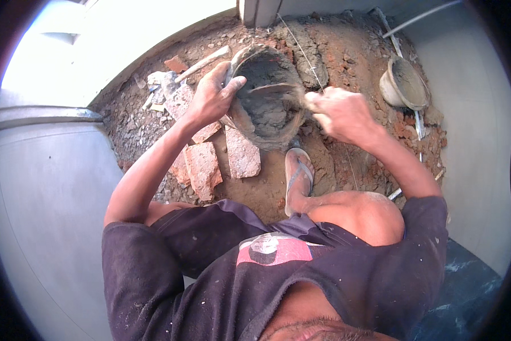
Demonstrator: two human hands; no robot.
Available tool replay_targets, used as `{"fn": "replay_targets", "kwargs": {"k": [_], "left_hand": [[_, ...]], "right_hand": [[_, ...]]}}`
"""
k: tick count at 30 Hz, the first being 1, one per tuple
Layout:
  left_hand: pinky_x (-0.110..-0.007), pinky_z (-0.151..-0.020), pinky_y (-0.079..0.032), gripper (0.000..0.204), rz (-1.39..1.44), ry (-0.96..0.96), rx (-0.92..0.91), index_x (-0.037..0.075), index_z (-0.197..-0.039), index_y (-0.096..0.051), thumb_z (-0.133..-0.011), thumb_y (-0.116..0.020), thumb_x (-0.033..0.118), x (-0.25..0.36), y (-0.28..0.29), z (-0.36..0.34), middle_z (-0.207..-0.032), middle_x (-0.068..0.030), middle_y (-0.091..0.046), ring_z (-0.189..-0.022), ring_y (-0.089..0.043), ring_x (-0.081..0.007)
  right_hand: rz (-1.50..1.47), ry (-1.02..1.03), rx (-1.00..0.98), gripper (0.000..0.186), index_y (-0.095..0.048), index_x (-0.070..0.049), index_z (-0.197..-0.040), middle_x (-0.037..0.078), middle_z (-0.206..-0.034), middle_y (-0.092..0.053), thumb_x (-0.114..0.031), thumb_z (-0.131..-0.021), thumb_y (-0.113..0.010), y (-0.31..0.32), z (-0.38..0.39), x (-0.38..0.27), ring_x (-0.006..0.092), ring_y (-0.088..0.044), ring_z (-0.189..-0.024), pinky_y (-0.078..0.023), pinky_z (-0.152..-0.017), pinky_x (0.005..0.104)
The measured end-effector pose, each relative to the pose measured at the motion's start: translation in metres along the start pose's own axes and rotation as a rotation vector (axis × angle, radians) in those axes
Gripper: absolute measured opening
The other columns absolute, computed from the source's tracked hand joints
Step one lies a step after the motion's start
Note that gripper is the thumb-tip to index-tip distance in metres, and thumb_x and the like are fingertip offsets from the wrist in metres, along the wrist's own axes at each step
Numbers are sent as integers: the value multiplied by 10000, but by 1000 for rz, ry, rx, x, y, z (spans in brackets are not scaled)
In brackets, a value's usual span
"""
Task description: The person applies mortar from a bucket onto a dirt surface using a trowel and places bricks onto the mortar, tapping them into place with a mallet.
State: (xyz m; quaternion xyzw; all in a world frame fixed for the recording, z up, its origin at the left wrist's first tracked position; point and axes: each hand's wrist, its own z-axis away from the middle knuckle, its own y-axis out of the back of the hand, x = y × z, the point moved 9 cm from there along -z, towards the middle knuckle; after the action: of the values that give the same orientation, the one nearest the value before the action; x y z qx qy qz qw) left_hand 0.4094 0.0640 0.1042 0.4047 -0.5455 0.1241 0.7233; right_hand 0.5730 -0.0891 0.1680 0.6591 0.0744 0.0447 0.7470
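A round, mortar-crusted pan (236, 116) is tilted in front of me, with wet grey mortar (267, 111) inside. My left hand (214, 94) grips its left rim, thumb over the edge. At the pan's right side my right hand (343, 113) is closed, slightly smeared by motion. What it holds is hard to make out; a thin curved edge runs across the mortar towards it. A taut string (302, 50) passes by my right hand, above a strip of laid mortar (311, 62).
Broken brick pieces (203, 170) lie left of my sandalled foot (298, 176). A second mortar-coated bucket (404, 85) stands at the far right, near the grey wall (465, 113). A stick (203, 63) rests among rubble. A doorpost (259, 12) rises at the back.
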Motion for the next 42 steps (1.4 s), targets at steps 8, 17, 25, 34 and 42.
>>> {"fn": "replay_targets", "kwargs": {"k": [8,17,25,34,42], "left_hand": [[-335,-915,-463,470,40,2,36,-26,-1318,-517,-984,-610,291,-12,-2,11,-1085,-127,-647,-1007,-587,-181],[-324,-861,-479,344,193,-60,187,-28,-1213,-575,-971,-616,214,-35,-4,18,-999,-134,-651,-933,-602,-172],[-354,-831,-484,371,95,-78,121,-8,-1250,-547,-984,-597,245,-17,0,24,-948,-153,-648,-872,-612,-215],[-368,-913,-470,389,195,-51,162,-18,-1298,-506,-998,-567,222,-26,0,26,-1108,-186,-645,-1028,-608,-226],[-349,-890,-462,398,82,-49,144,-8,-1295,-509,-1004,-560,258,-17,10,27,-1047,-148,-631,-978,-582,-199]], "right_hand": [[-252,-390,-426,293,-660,-45,-1064,233,-965,-694,-202,-818,-633,-62,14,59,387,-675,-921,-539,-796,460],[-1027,-410,-662,239,-636,9,-995,66,-782,-649,-178,-854,-684,-114,34,-14,120,-615,-602,-523,-550,319],[-1465,-487,-563,215,-600,8,-1079,25,-713,-583,-108,-899,-610,-106,43,-54,85,-545,-547,-471,-470,257],[-860,-74,165,345,-588,21,-1183,117,-767,-634,-101,-862,-622,-36,37,-34,250,-639,-662,-535,-649,335],[-163,-230,120,382,-643,-154,-1188,148,-934,-613,-141,-807,-637,-27,26,13,347,-657,-854,-540,-748,459]]}}
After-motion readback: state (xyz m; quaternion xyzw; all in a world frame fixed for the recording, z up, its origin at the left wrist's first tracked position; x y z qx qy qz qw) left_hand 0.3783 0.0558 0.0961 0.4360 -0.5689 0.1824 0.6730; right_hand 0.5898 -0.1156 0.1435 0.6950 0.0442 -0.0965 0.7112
